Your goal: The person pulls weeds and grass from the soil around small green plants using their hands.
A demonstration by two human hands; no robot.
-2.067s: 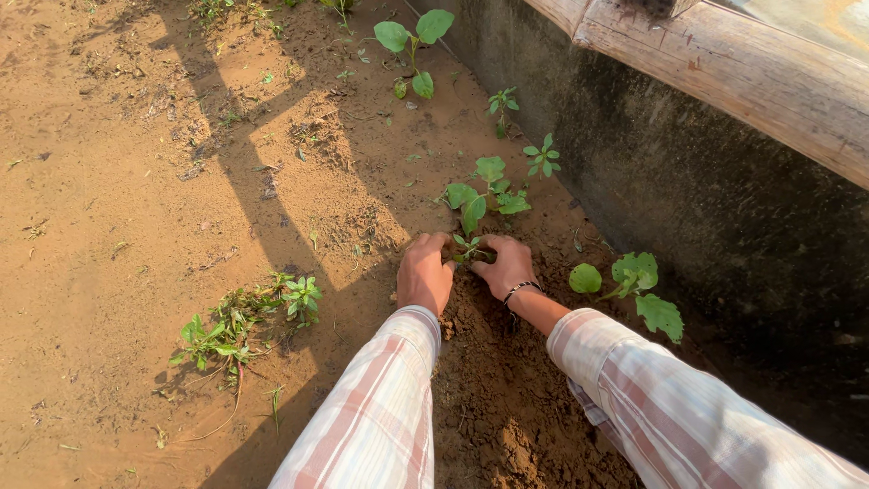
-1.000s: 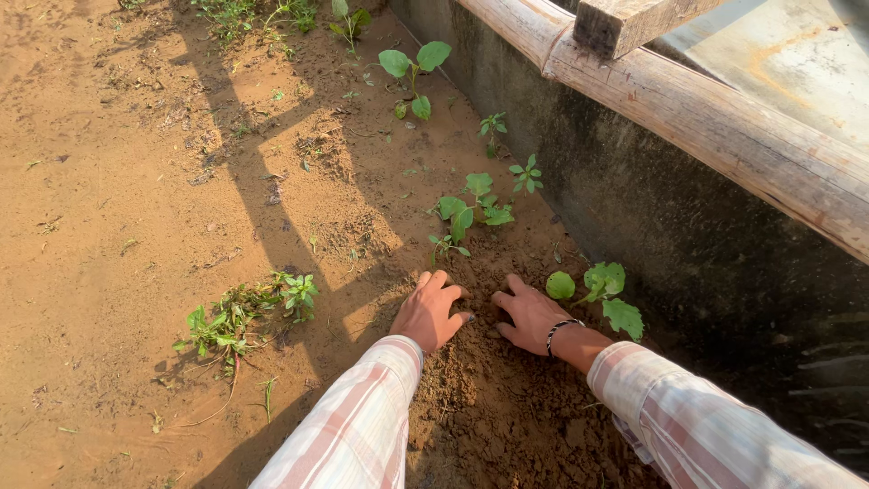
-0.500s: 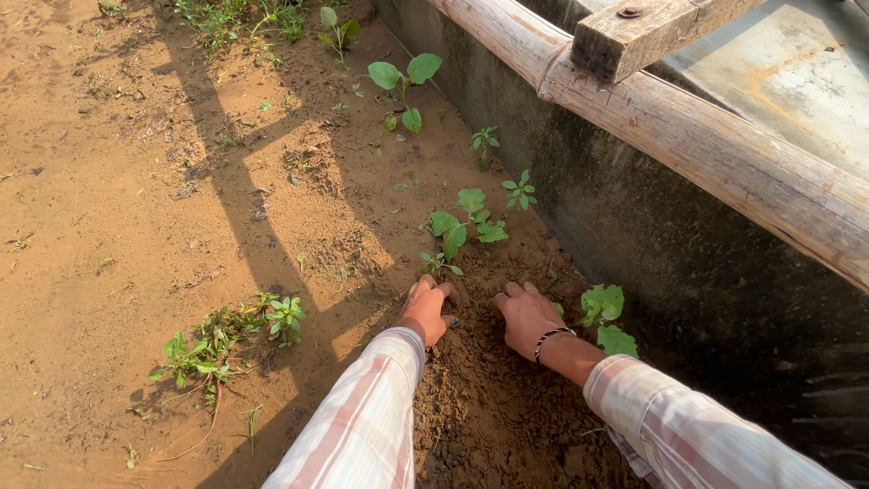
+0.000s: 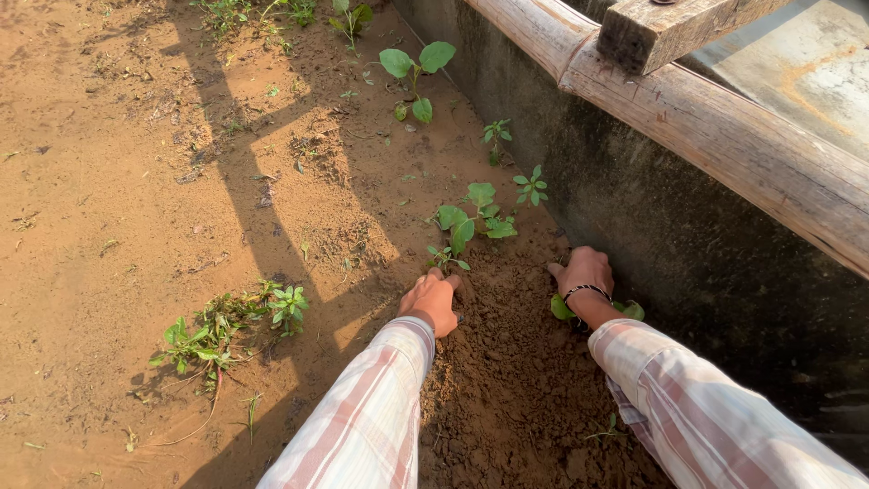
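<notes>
Seedling (image 4: pixel 561 309) with round green leaves, rooted in loose dark soil (image 4: pixel 507 362) just beside the grey concrete wall (image 4: pixel 670 226); my right wrist lies across it, so only a leaf on either side shows. Right hand (image 4: pixel 586 269): palm down on the soil at the foot of the wall, fingers curled into the dirt, holding nothing that I can see; a dark bead bracelet (image 4: pixel 584 291) sits at the wrist. Left hand (image 4: pixel 433 300): resting knuckles-up on the edge of the turned soil, fingers bent under, whether it grips anything I cannot tell. Both arms in pale checked sleeves (image 4: pixel 362 417).

Small sprout (image 4: pixel 446 256): just beyond my left fingertips, near but apart. Larger leafy plant (image 4: pixel 475 217): behind the sprout, in shade. Tall plant with broad leaves (image 4: pixel 415 68): well up the bed, close to the wall. Pile of pulled weeds (image 4: pixel 231 321): lying on dry orange ground to my left, well apart from the hands. Round wooden pole (image 4: pixel 724 136): running along the top of the wall, with a squared wooden beam (image 4: pixel 670 27) across it
</notes>
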